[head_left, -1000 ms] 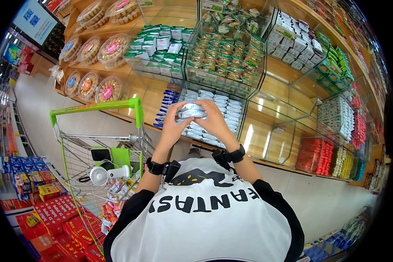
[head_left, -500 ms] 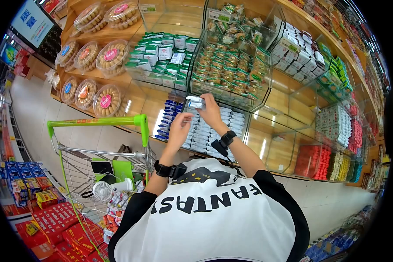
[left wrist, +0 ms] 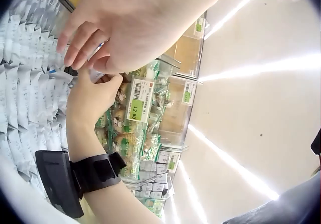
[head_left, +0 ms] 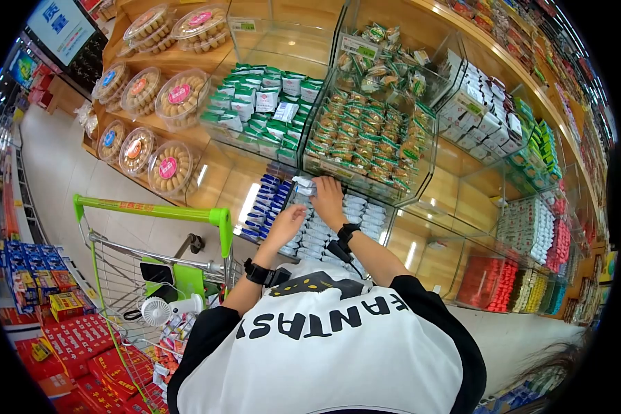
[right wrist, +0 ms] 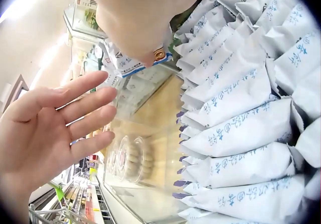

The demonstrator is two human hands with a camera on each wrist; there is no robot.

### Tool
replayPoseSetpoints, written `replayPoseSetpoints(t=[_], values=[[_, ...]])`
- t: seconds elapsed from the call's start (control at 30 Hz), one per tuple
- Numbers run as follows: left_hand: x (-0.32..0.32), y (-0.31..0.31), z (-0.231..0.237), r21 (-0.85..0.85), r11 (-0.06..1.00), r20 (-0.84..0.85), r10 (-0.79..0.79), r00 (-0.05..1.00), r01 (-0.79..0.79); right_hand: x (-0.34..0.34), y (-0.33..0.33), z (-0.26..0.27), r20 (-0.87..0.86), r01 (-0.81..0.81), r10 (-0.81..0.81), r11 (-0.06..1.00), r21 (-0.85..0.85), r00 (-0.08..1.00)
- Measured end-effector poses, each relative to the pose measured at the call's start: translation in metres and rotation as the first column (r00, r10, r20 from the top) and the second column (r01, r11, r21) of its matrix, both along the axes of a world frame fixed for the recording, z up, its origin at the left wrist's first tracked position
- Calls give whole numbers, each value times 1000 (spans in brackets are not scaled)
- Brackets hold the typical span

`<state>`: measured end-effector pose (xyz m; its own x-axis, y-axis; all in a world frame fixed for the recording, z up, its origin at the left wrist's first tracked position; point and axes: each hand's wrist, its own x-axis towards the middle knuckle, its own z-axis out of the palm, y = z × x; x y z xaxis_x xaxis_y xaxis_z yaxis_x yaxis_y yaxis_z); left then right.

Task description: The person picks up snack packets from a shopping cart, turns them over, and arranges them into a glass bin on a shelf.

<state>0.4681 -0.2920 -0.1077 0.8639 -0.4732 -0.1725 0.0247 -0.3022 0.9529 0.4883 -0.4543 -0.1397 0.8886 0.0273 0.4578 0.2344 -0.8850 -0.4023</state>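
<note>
Rows of white packets (head_left: 316,234) with blue print (right wrist: 235,161) fill a bin at the shelf's front. The right hand (head_left: 329,202) is at the back of that bin, its fingers round a white packet (head_left: 303,185); in the right wrist view the same packet (right wrist: 128,63) shows a blue edge and a picture. Just left of it, the left hand (head_left: 288,224) hovers over the bin's left side, holding nothing. Its fingers look loosely bent in the left wrist view and spread apart in the right wrist view, where the left hand (right wrist: 60,128) shows its palm.
Dark blue packets (head_left: 263,207) lie left of the white ones. Behind are glass bins of green packets (head_left: 262,110) and wrapped pastries (head_left: 369,131). Round cookie tubs (head_left: 176,169) stand at the left, above a shopping cart with a green handle (head_left: 152,209).
From both hands holding packets together, the left hand has let go and drawn back. The right hand has carried packets to the back of the white bin. The view has shifted slightly.
</note>
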Motion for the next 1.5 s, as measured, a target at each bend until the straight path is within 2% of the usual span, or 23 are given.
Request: replayPoseSetpoints(t=[0.17,0.27,0.37,0.43,0.57,0.67,0.77,0.93,1.03,1.13,1.2,1.27,1.43,1.5], values=[[5,-7,-8,132,991,8,-27,1000,26,-1,0,1,2,2,-2,999,-39,1000],[8,-12,-20,68,997,-46,-30,999,33,-1,2,0,23,35,-33,997,-71,999],[11,-18,-25,15,1000,-69,9,998,-8,0,-1,-3,20,38,-37,996,-79,999],[15,-20,-39,-23,995,-82,97,992,-99,-2,-1,-2,-18,35,-37,993,-117,999],[18,-18,-53,-130,983,-174,106,979,-130,-4,-1,2,-50,36,-42,993,-114,998],[18,-19,-41,-145,980,-231,100,968,-136,-4,1,1,-20,50,-53,989,-138,998],[21,-17,-45,-130,989,-269,36,963,-73,-4,4,3,-45,81,-89,983,-167,995],[19,-23,-25,-121,990,-386,26,922,-78,-3,12,2,-149,105,-155,948,-299,977],[22,-24,-23,-124,989,-446,17,895,-80,-3,15,4,-125,120,-171,933,-340,977],[23,-26,-14,-129,987,-464,26,885,-96,-3,15,3,-226,65,-137,951,-302,965],[25,-28,-15,-120,988,-461,29,887,-95,-6,15,4,-182,63,-115,961,-270,976],[26,-31,-32,-202,961,-504,62,861,-188,-8,12,6,-139,61,-96,969,-239,986],[25,-35,-38,-251,930,-542,95,835,-269,-9,6,9,-138,-17,-20,965,-262,990],[22,-37,-34,-279,877,-601,158,783,-390,-6,11,12,-197,-24,-36,956,-293,980]])
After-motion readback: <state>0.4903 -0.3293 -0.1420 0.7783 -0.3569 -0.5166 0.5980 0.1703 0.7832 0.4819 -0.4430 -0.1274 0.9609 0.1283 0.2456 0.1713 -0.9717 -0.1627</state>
